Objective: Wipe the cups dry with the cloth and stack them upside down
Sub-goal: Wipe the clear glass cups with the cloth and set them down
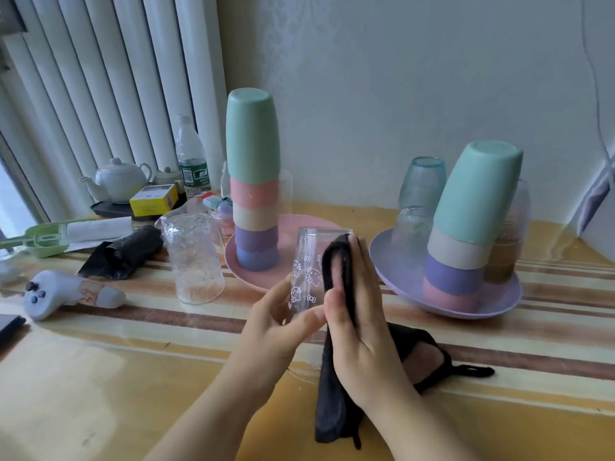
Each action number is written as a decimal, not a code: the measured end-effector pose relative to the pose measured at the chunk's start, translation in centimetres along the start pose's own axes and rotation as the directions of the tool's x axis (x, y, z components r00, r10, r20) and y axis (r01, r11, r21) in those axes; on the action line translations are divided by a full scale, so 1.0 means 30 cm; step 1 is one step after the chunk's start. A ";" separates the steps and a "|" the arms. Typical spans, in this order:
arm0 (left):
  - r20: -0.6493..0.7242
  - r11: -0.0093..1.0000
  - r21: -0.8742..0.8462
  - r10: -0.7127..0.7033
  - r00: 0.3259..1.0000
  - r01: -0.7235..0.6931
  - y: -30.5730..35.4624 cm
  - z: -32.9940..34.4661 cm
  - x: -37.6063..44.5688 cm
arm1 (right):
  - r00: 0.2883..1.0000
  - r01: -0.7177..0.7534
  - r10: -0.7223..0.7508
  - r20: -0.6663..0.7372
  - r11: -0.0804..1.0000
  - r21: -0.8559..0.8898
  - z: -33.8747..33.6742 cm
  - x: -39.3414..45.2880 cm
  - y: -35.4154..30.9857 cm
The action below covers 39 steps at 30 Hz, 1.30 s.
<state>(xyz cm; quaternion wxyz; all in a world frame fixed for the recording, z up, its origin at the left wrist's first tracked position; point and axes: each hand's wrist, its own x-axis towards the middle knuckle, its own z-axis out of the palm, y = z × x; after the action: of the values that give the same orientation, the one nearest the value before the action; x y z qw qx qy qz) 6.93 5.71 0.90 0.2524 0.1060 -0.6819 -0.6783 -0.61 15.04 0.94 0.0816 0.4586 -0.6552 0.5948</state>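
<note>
My left hand (pixel 279 322) grips a clear glass cup (pixel 307 271) printed with white cat faces, held upside down above the table. With straight fingers, my right hand (pixel 357 314) presses a black cloth (pixel 336 281) flat against the cup's side; the cloth's loose end (pixel 336 410) hangs down onto the table. One stack of upside-down coloured cups (pixel 254 181) stands on a pink plate (pixel 283 277). Another, leaning stack (pixel 466 224) stands on a purple plate (pixel 399 261) with upturned clear glasses (pixel 421 184) beside it.
A clear glass jug (pixel 194 261) stands left of the pink plate. Further left lie a black bag (pixel 123 252), a game controller (pixel 66 292), a green tool (pixel 43 239), a yellow box (pixel 153 199), a teapot (pixel 119 179) and a water bottle (pixel 191 158).
</note>
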 end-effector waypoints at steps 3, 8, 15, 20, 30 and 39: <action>0.078 0.999 -0.039 -0.004 0.997 0.007 -0.009 -0.006 -0.010 | 0.987 -0.157 0.160 0.008 0.957 0.243 -0.027 0.014 0.011; 0.090 0.995 -0.095 0.044 0.995 -0.035 -0.014 -0.009 -0.004 | 0.871 -0.491 0.412 0.268 0.716 0.496 -0.047 0.006 0.048; -0.069 0.973 -0.224 0.050 0.996 -0.064 -0.011 -0.061 0.013 | 0.856 -0.511 0.427 0.291 0.785 0.351 0.008 -0.031 0.026; -0.034 0.981 -0.181 0.059 0.998 -0.064 -0.027 -0.029 -0.005 | 0.903 -0.431 0.391 0.179 0.821 0.374 -0.019 -0.014 0.027; -0.115 0.966 0.202 0.186 0.976 -0.161 -0.032 0.012 -0.008 | 0.896 -0.355 0.428 -0.122 0.852 0.384 -0.048 -0.008 0.033; 0.104 0.980 0.159 0.101 0.989 -0.117 -0.032 0.013 -0.005 | 0.916 -0.362 0.399 -0.037 0.865 0.348 -0.030 -0.019 0.025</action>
<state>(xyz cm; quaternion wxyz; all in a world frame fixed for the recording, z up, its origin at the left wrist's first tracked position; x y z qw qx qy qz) 6.66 6.07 -0.07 0.2468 0.0565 -0.7517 -0.6089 -1.20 16.00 0.29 -0.0812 0.2946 -0.6170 0.7252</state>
